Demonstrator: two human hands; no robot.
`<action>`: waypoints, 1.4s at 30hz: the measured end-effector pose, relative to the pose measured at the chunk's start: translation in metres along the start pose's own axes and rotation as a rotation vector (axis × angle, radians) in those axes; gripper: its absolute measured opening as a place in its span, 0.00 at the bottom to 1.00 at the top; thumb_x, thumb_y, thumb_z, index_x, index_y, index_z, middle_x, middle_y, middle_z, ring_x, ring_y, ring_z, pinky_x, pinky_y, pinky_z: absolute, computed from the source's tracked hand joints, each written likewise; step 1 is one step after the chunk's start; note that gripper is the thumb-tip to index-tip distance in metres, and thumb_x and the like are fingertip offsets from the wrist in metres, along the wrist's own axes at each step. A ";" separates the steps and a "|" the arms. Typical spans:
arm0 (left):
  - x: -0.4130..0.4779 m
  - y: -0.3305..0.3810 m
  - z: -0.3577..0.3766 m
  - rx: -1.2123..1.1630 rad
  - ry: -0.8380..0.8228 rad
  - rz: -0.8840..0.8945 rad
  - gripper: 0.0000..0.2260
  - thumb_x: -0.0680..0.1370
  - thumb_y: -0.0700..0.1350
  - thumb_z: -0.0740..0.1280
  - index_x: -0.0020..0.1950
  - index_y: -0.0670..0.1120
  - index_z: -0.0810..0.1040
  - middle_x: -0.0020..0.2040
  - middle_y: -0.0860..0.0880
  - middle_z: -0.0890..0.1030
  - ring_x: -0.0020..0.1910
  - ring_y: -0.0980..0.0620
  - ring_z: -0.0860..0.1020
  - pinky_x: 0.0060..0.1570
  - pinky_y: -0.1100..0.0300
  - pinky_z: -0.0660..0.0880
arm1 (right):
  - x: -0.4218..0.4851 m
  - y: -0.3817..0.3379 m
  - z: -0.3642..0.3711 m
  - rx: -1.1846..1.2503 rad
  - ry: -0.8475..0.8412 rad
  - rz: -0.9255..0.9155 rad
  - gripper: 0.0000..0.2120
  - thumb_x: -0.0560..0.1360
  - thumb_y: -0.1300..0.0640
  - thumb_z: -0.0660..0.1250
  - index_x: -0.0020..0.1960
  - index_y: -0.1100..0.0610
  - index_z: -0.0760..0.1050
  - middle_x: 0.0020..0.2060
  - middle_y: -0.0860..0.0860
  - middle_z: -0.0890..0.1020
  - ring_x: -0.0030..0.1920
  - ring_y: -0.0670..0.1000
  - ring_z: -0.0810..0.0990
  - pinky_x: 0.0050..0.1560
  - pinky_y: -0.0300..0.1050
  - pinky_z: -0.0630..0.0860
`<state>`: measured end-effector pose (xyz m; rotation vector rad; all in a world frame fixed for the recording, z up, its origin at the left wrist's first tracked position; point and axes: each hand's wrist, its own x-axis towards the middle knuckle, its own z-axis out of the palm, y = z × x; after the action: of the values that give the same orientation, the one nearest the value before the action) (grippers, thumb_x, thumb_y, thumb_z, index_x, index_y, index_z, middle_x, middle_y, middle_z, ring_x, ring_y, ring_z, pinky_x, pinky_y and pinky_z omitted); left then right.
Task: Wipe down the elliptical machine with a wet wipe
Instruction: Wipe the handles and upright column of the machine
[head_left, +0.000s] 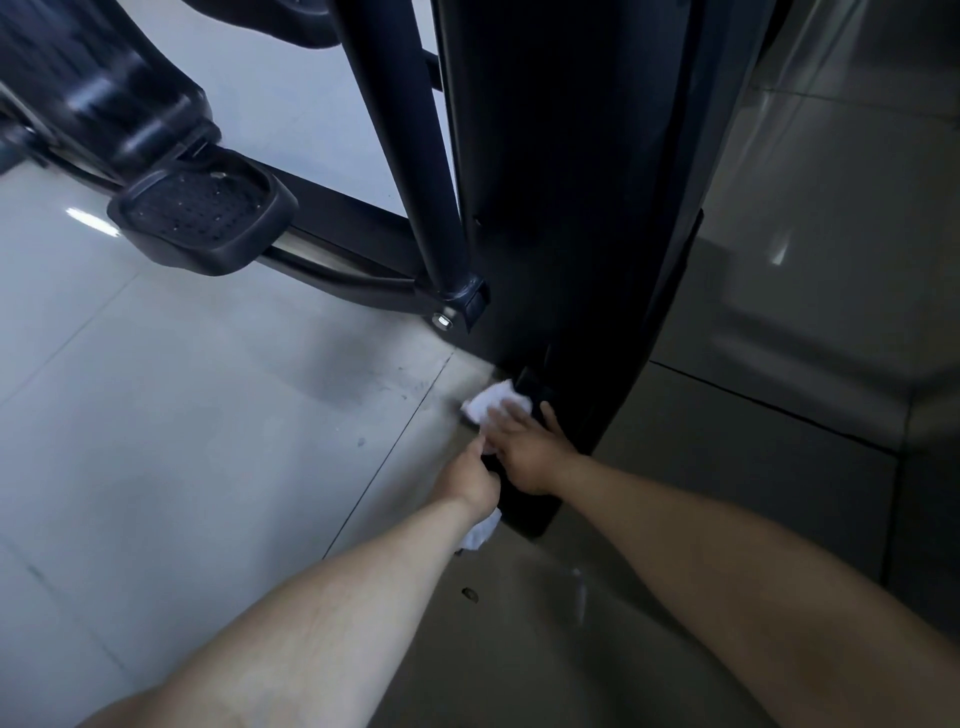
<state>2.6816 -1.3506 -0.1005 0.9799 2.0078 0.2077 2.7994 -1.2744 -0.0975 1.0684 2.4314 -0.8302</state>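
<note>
Elliptical machine (561, 208) stands straight ahead of you, its dark housing rising long and upright from the floor (156, 415), its base just beyond both hands. Your right hand (524, 457), the nearer, presses the wet wipe (493, 402) against that base with straight fingers; your left hand (467, 480) curls round a white wad (480, 532) beside it

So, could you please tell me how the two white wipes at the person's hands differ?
The right-hand white wipe lies pressed against the black elliptical base; the left-hand white wipe hangs bunched below the wrist. The right hand lays flat fingers on its wipe; the left hand curls around its wipe. Both are white and crumpled.
</note>
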 end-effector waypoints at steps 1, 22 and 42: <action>0.002 -0.002 0.000 -0.007 -0.004 -0.006 0.24 0.79 0.41 0.60 0.73 0.60 0.71 0.61 0.50 0.82 0.57 0.47 0.80 0.60 0.54 0.76 | 0.000 0.000 0.003 -0.028 -0.021 -0.047 0.29 0.85 0.54 0.54 0.83 0.49 0.50 0.83 0.46 0.43 0.81 0.50 0.34 0.78 0.61 0.34; 0.010 0.005 0.008 0.110 0.045 0.062 0.21 0.82 0.45 0.60 0.75 0.56 0.72 0.68 0.49 0.79 0.64 0.45 0.78 0.59 0.58 0.73 | -0.057 0.042 0.044 -0.174 0.058 -0.047 0.33 0.78 0.37 0.34 0.82 0.40 0.44 0.82 0.49 0.37 0.78 0.48 0.30 0.77 0.59 0.33; -0.009 0.003 0.008 0.065 0.030 0.006 0.22 0.84 0.46 0.59 0.78 0.58 0.67 0.72 0.51 0.76 0.67 0.46 0.75 0.69 0.56 0.70 | -0.061 0.046 0.056 -0.055 0.094 -0.033 0.29 0.86 0.44 0.47 0.83 0.45 0.39 0.80 0.47 0.34 0.78 0.48 0.30 0.78 0.63 0.36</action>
<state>2.6926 -1.3567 -0.0984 1.0293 2.0498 0.1625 2.8787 -1.3186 -0.1255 1.0732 2.5405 -0.7345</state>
